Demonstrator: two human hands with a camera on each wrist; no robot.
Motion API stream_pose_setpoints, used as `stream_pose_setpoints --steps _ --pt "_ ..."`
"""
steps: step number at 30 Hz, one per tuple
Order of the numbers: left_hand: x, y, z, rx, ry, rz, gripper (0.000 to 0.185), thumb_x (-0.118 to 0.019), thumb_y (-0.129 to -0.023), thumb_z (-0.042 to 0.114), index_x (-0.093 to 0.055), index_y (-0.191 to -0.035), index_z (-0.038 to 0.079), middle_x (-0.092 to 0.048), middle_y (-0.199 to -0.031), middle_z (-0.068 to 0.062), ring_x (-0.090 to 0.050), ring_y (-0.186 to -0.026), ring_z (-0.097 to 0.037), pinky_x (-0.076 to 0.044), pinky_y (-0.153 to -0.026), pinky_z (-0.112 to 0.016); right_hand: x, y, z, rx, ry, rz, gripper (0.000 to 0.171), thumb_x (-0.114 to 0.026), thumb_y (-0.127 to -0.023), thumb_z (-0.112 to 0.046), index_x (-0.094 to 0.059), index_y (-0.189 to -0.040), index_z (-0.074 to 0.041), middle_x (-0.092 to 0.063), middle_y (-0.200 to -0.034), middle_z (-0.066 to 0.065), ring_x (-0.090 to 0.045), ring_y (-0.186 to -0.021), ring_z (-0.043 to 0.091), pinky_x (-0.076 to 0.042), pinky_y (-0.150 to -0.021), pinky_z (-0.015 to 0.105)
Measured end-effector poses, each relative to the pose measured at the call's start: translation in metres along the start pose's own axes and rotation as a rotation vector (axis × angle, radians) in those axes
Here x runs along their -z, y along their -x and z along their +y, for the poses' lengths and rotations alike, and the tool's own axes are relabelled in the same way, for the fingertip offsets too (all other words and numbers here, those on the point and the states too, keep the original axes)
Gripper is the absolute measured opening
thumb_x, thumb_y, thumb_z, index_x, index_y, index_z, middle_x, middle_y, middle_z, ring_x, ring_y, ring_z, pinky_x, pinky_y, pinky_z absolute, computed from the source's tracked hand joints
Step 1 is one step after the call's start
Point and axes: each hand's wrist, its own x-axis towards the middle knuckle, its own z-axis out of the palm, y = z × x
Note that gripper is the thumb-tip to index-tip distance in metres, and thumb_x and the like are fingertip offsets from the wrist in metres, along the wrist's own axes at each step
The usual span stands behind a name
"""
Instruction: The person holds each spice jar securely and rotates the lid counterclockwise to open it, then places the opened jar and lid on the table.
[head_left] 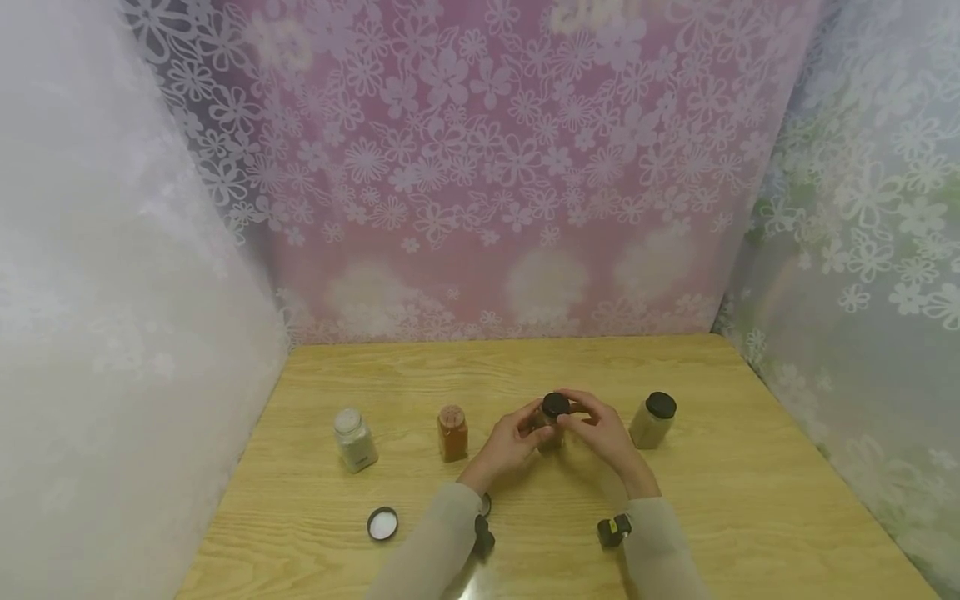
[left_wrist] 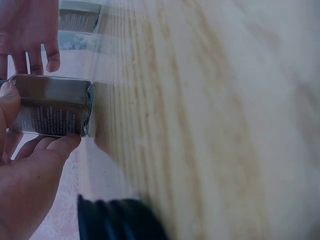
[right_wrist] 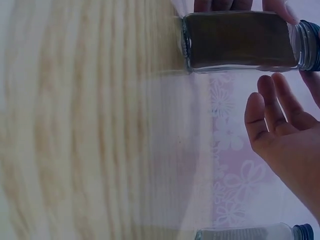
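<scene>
A square glass spice jar (left_wrist: 50, 107) with dark brown contents and a black lid (head_left: 556, 405) stands upright on the table, right of the middle. My left hand (head_left: 512, 443) grips the jar's body from the left. From the right, my right hand (head_left: 602, 432) holds the lid between thumb and forefinger, while its other fingers stay apart from the glass in the right wrist view. Small print shows on the jar in the left wrist view, too fine to read.
A lidded jar (head_left: 652, 421) of pale brown powder stands to the right. Leftward are an orange-red spice jar (head_left: 453, 435) and a whitish one (head_left: 356, 442), neither wearing a black lid. One loose black lid (head_left: 382, 524) lies in front; another (head_left: 486, 504) is partly behind the left sleeve.
</scene>
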Motion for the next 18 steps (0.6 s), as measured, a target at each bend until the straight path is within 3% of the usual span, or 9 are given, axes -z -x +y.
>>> stream_pose_setpoints --steps 4,11,18 --pt "-0.0002 0.0000 -0.0001 -0.005 0.016 -0.005 0.063 -0.063 -0.107 0.033 -0.040 -0.164 0.018 -0.050 -0.161 -0.018 -0.052 -0.146 -0.036 -0.048 -0.117 -0.047 -0.0007 0.0000 -0.0024 -0.035 0.014 0.000 0.056 -0.073 -0.102 -0.024 -0.053 -0.152 -0.010 -0.055 -0.154 0.016 -0.057 -0.129 0.033 -0.050 -0.099 0.040" --pt "-0.0006 0.0000 -0.0010 -0.006 0.024 -0.007 0.064 -0.063 -0.107 0.035 -0.039 -0.164 0.017 -0.054 -0.158 -0.017 -0.055 -0.144 -0.032 -0.050 -0.115 -0.043 -0.0070 -0.0015 -0.0053 -0.080 -0.004 0.042 0.047 -0.078 -0.099 -0.026 -0.057 -0.136 -0.007 -0.060 -0.142 0.014 -0.056 -0.130 0.033 -0.049 -0.090 0.029" --pt "-0.0006 0.0010 -0.0004 0.008 0.013 -0.007 0.064 -0.062 -0.108 0.034 -0.038 -0.165 0.019 -0.056 -0.156 -0.017 -0.056 -0.143 -0.034 -0.050 -0.115 -0.047 -0.0039 -0.0011 -0.0030 -0.041 0.028 0.036 0.047 -0.074 -0.101 -0.025 -0.061 -0.144 -0.012 -0.061 -0.146 0.013 -0.058 -0.125 0.032 -0.049 -0.097 0.040"
